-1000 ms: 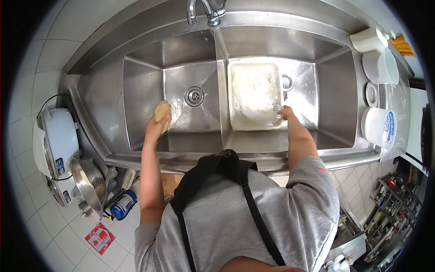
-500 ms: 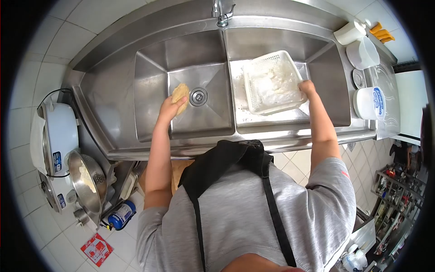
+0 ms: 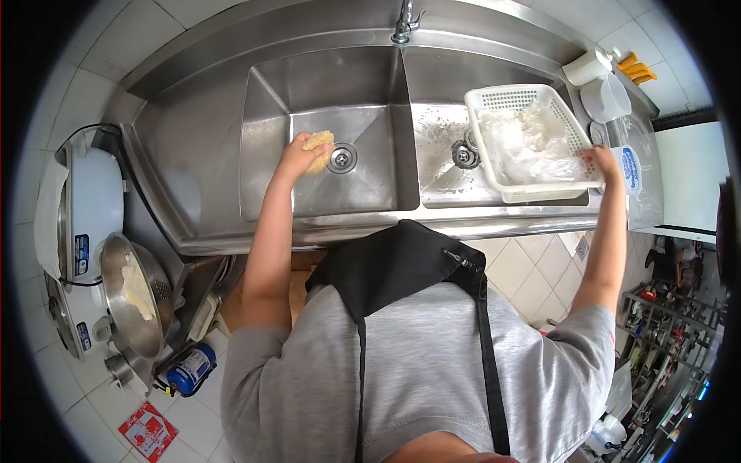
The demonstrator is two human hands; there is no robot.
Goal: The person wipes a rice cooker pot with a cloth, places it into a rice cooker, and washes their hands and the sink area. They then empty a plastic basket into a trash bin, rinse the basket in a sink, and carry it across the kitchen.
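My left hand (image 3: 295,159) is closed round a pale yellow sponge (image 3: 319,141) above the left sink basin (image 3: 370,185), beside its drain. My right hand (image 3: 607,163) grips the right rim of a white plastic basket (image 3: 532,190). The basket is lifted over the right side of the right sink basin (image 3: 440,189). In it lies a crumpled clear plastic bag (image 3: 532,168) among whitish scraps. Small dark bits and wet spots mark the right basin's floor, and its drain (image 3: 465,154) shows just left of the basket.
A faucet (image 3: 404,27) rises behind the divider between the basins. White containers (image 3: 604,98) and a lidded tub (image 3: 631,170) stand on the right ledge. At the left are a steel colander (image 3: 143,289) and a white appliance (image 3: 96,208).
My right hand has moved the basket rightward and up, uncovering the right basin's drain. The sponge stays in my left hand, turned slightly. The camera view has shifted.
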